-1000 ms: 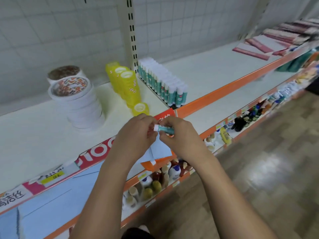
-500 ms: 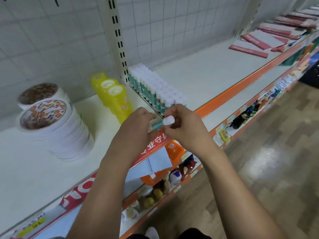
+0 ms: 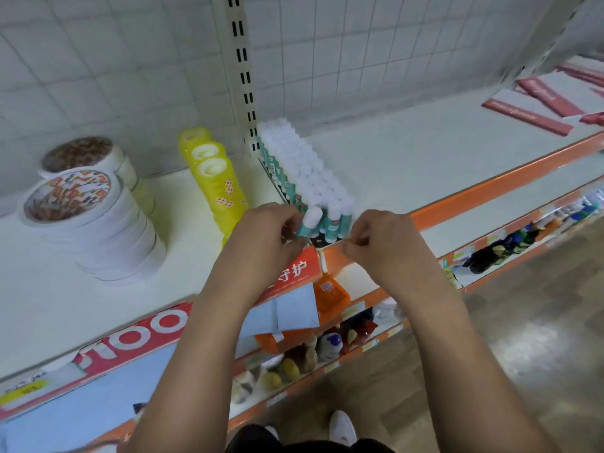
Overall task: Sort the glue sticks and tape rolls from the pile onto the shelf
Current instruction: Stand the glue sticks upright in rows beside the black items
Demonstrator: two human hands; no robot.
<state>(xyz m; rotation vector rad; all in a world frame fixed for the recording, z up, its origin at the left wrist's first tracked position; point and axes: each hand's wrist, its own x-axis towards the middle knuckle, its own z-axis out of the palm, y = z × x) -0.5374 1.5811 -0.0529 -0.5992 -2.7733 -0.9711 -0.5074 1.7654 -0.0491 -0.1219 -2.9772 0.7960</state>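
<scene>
Teal glue stick [image 3: 309,222], tilted, pinched in left hand [image 3: 268,243] at shelf [image 3: 425,165] front edge, beside the glue-stick rows [image 3: 304,171]. Right hand [image 3: 382,246], fingers curled, nothing visible in it, has let go since earlier.

Glue stick [image 3: 309,222] in left hand [image 3: 264,237]: lower end buried behind curled fingers, only cap and upper label out. Label print too small to read.
Right hand [image 3: 379,243]: fingertips curled together, whether anything is pinched between them unclear.
Yellow tape rolls [image 3: 222,188]: nearest end of row hidden behind left hand.
Bottles [image 3: 304,358] down below blurred, kinds not readable.
Red packets [image 3: 529,116] cut off by right edge.
Yellow price tag [image 3: 23,390] at left edge: writing smeared.
White shoe [image 3: 341,426] partly hidden by dark clothing.
</scene>
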